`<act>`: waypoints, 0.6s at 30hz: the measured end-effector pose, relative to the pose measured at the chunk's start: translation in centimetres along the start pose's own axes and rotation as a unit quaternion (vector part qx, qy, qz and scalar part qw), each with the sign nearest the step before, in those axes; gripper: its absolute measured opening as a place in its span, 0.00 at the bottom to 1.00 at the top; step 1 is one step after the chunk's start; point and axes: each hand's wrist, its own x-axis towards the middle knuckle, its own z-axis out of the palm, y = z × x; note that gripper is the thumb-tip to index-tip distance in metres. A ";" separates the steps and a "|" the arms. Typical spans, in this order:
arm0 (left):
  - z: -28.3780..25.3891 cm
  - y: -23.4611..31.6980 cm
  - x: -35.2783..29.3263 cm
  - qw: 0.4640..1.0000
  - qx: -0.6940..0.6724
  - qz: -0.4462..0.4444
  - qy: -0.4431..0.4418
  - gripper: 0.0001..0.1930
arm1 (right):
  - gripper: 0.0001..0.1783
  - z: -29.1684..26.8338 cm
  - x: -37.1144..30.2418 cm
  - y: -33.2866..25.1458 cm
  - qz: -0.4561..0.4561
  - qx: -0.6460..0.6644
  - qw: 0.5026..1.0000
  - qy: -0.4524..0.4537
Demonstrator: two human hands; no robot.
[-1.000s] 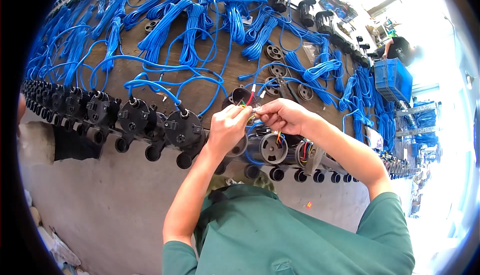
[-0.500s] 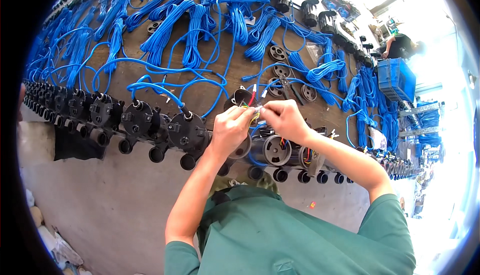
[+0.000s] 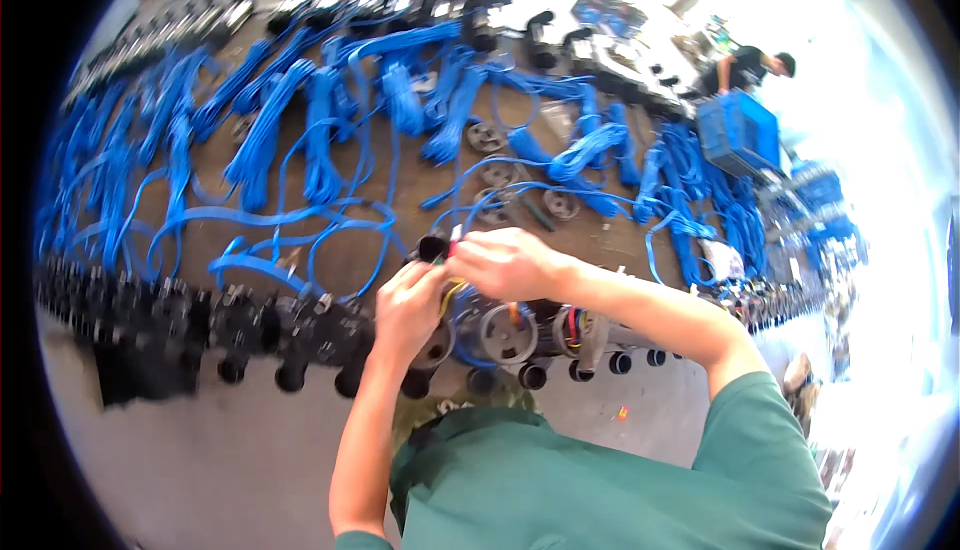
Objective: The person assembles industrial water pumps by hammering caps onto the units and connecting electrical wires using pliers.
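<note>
Both my hands meet over the near edge of the table, fingers pinched around thin coloured wires. My left hand [image 3: 408, 305] grips the wires from below, with yellow wires [image 3: 455, 295] trailing beneath it. My right hand [image 3: 510, 262] is closed just above, a red wire [image 3: 453, 248] at its fingertips. The wire ends between the fingers are hidden and blurred. Just beyond the fingertips is a black cup-shaped part [image 3: 433, 248]. Below my hands lie a loop of blue cable [image 3: 468, 328] and the round grey end of an opened motor housing [image 3: 508, 334].
Bundled blue cables [image 3: 320, 135] cover much of the brown table [image 3: 350, 170]. Grey metal discs [image 3: 500, 172] and pliers [image 3: 535, 210] lie beyond my hands. Black motor units [image 3: 240, 320] line the near edge. A blue crate [image 3: 738, 135] stands far right; two people work beyond.
The view has tilted, so the table appears lower and further left, and another person shows at the top. My right hand has moved closer over my left; the white piece between them no longer shows.
</note>
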 end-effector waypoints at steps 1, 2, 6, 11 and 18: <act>0.2 -0.2 -0.2 1.000 -0.016 -0.018 -0.002 0.08 | 0.09 0.2 -0.1 0.4 -0.005 0.004 1.000 0.005; 0.2 -0.5 -0.4 0.999 -0.030 -0.037 -0.015 0.07 | 0.10 0.4 -0.3 0.8 -0.013 0.010 1.000 0.026; 0.8 0.7 0.5 0.990 -0.080 -0.103 -0.045 0.06 | 0.11 1.1 -2.0 1.9 -0.040 0.007 0.998 0.041; 0.1 -0.4 0.3 0.991 0.055 0.006 -0.120 0.10 | 0.10 3.7 -2.4 1.1 0.064 0.173 0.981 0.055; 2.5 1.5 0.7 0.982 0.140 -0.057 -0.113 0.06 | 0.12 2.4 -5.3 1.8 0.570 0.664 0.481 -0.050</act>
